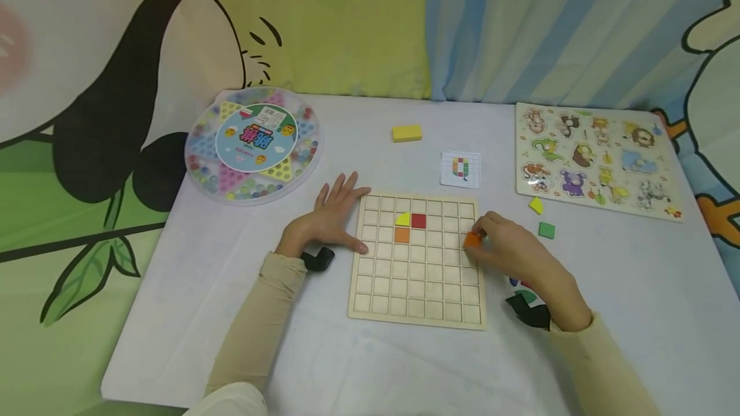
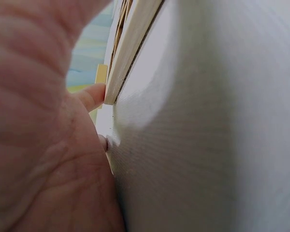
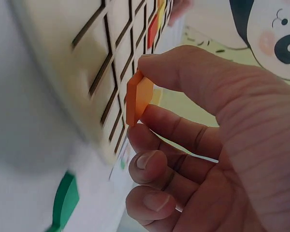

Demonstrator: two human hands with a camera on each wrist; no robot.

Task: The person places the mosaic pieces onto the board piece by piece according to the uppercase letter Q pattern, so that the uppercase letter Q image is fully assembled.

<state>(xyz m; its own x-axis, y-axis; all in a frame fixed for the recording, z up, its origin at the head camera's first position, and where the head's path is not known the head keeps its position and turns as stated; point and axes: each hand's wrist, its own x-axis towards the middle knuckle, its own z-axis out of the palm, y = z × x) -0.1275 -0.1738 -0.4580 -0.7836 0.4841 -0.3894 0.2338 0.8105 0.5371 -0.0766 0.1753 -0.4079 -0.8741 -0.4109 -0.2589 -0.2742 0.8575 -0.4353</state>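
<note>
A wooden grid board (image 1: 416, 291) lies flat on the table, holding a yellow rounded tile (image 1: 403, 219), a red square tile (image 1: 419, 221) and an orange square tile (image 1: 401, 235). My right hand (image 1: 514, 249) pinches another orange tile (image 3: 140, 96) between thumb and fingers, over the board's right edge. The left hand (image 1: 329, 214) rests at the board's left edge with fingers spread, thumb and a fingertip touching the rim. Beyond the board lies a small pattern card (image 1: 460, 169) showing a coloured figure on a grid.
Right of the board lie a yellow piece (image 1: 536, 205) and a green square tile (image 1: 546, 230); more coloured pieces (image 1: 526, 296) sit partly hidden under the right wrist. A yellow block (image 1: 407, 133), a round bead-filled game box (image 1: 254, 146) and an animal puzzle board (image 1: 598, 159) stand farther back.
</note>
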